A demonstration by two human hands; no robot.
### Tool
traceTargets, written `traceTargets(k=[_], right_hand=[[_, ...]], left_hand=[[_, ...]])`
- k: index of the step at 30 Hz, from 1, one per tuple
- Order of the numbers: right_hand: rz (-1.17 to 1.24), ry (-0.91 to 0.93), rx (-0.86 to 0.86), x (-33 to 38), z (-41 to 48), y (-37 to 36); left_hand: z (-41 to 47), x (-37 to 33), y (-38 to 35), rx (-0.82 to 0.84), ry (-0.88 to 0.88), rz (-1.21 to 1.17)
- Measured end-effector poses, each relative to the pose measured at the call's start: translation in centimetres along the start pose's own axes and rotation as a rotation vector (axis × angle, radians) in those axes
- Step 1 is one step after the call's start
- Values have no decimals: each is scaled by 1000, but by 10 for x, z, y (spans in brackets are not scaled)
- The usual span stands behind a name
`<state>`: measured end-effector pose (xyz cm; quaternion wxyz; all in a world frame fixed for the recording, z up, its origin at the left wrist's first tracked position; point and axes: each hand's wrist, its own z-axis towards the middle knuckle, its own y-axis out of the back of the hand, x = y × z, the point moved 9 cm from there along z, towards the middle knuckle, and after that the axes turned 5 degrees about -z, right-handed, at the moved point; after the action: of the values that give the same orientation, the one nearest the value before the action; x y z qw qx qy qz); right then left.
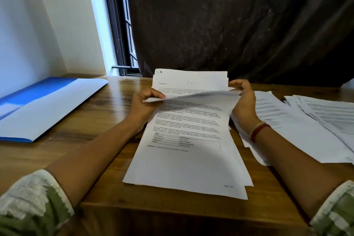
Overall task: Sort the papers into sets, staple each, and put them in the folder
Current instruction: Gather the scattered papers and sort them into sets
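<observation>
Your desk is a wooden table (99, 121), warm brown w/ strong grain, its front edge in shadow at the bottom of the view. Behind it hangs a dark curtain (229, 25), wrinkled, covering most of the back. Left of that a window (122, 34) w/ dark frame & grille shows as a narrow strip. A white wall (38, 25) runs along the table's left side, brightest nr the window.

The blue folder (47, 105) lies flat at the far left of the table, glare washing much of its cover pale, well apart from the papers.

The stack (187, 159) sits centre, straight in front of you. Printed text & a small grid are on the page facing up, and the edges are a bit fanned at the near right corner. The top sheet (191, 96) is raised off the far end & blurred. Your L hand (147, 105) pinches its far left corner betw. thumb & curled fingers. Your R hand (243, 101) holds its right edge, fingers curved over it. Under it a page headed "Section 3" (191, 80) shows at the far end.

A 2nd lot, loose papers (306, 121), is spread overlapping on the right side of the table, just beside the stack & running out of frame. Red & pale bands (258, 130) circle your R wrist. Green-and-white sleeves (34, 197) end nr the elbows.
</observation>
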<state>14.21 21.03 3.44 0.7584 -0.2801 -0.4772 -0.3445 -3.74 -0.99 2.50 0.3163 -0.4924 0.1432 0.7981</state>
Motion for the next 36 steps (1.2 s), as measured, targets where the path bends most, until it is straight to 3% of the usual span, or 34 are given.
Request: traceTargets(k=[5, 13, 18, 24, 29, 32, 36], right_hand=[[-101, 59, -44, -4, 6, 9], [89, -9, -18, -1, 4, 7], [75, -112, 122, -4, 3, -6], [123, -298, 77, -22, 5, -4], [-42, -101, 232, -12, 4, -9], [-3, -121, 146, -15, 7, -6], [-186, 59, 106, 1, 6, -3]], left_hand=[[0, 1, -2, 28, 10, -52], [7, 8, 4, -25, 18, 30], [4, 10, 5, -68, 64, -75], [5, 9, 5, -67, 65, -160], [4, 6, 0, -13, 72, -280], [4, 3, 0, -28, 37, -203], [-1, 5, -5, 34, 55, -200]])
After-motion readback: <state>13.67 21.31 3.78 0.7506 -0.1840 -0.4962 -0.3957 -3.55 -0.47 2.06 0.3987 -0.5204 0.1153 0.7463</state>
